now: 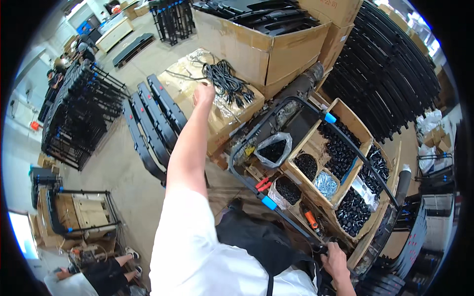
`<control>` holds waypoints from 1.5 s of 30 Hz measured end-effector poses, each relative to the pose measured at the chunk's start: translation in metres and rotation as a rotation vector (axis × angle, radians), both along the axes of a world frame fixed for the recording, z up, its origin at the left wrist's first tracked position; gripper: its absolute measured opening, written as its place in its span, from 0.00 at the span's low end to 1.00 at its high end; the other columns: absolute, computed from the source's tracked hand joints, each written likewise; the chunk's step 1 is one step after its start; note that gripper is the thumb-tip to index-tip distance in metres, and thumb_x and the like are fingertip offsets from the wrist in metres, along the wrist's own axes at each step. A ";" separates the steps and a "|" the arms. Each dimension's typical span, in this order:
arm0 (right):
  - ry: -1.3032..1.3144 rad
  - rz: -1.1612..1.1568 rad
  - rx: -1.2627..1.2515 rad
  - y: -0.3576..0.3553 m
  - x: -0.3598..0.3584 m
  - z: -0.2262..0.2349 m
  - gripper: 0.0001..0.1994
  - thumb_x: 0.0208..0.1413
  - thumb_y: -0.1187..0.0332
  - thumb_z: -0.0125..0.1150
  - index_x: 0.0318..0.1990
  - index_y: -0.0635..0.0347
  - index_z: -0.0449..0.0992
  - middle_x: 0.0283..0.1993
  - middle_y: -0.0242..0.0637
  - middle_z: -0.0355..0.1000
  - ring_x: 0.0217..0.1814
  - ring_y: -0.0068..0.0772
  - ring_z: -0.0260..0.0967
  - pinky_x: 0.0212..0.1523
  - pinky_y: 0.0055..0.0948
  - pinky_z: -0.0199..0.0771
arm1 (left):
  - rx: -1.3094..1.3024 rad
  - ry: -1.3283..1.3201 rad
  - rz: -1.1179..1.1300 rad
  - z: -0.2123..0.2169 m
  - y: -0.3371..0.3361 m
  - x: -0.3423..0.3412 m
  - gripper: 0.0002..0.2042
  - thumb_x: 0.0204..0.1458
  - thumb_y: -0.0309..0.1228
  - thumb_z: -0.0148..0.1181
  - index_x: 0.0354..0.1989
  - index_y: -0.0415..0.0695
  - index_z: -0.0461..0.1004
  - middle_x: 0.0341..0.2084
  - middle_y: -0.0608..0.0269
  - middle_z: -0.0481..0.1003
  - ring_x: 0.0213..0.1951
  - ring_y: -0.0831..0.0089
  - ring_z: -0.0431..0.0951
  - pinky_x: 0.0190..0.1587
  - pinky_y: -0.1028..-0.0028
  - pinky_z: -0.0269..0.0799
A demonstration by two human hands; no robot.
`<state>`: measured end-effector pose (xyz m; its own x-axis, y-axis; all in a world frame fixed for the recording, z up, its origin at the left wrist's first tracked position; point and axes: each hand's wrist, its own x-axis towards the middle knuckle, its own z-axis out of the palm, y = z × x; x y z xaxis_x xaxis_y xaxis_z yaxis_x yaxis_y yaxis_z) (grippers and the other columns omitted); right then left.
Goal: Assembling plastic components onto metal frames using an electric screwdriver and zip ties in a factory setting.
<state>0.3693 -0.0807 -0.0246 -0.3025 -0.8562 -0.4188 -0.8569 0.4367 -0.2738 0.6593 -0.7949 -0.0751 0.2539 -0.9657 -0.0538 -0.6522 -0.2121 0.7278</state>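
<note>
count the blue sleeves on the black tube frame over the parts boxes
2 show on the black tube frame: one blue sleeve at its far corner by the wooden parts box, the other on its near rail. More may be hidden.

The room is bright with soft daylight, and the strongest light comes in from the top corners and a white patch low on the left, where it washes out. Shadows on the floor (123, 167) are faint, and the clear plastic bags (224, 111) shine a little. The round lens bends straight lines near the rim, the corners go black, and far things look a bit fuzzy.
</note>
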 end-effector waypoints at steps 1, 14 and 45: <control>0.039 -0.044 -0.068 0.004 0.009 -0.005 0.20 0.57 0.63 0.71 0.50 0.64 0.73 0.45 0.55 0.77 0.47 0.64 0.78 0.47 0.53 0.80 | 0.060 -0.039 0.010 0.004 -0.014 -0.007 0.20 0.58 0.39 0.57 0.54 0.44 0.85 0.54 0.44 0.83 0.57 0.45 0.82 0.62 0.55 0.75; 0.498 -0.208 0.470 -0.021 0.030 -0.026 0.25 0.49 0.48 0.74 0.46 0.58 0.83 0.41 0.47 0.84 0.44 0.49 0.84 0.46 0.45 0.85 | 0.112 0.513 0.048 -0.038 -0.145 0.038 0.19 0.51 0.39 0.69 0.40 0.31 0.82 0.31 0.54 0.81 0.30 0.63 0.80 0.35 0.59 0.79; 0.511 -0.158 0.554 -0.022 0.031 -0.032 0.22 0.51 0.62 0.69 0.52 0.62 0.75 0.42 0.50 0.83 0.44 0.53 0.84 0.43 0.49 0.85 | -0.695 0.508 -0.096 0.291 -0.171 0.079 0.27 0.73 0.50 0.47 0.39 0.36 0.79 0.22 0.59 0.76 0.25 0.66 0.76 0.31 0.61 0.71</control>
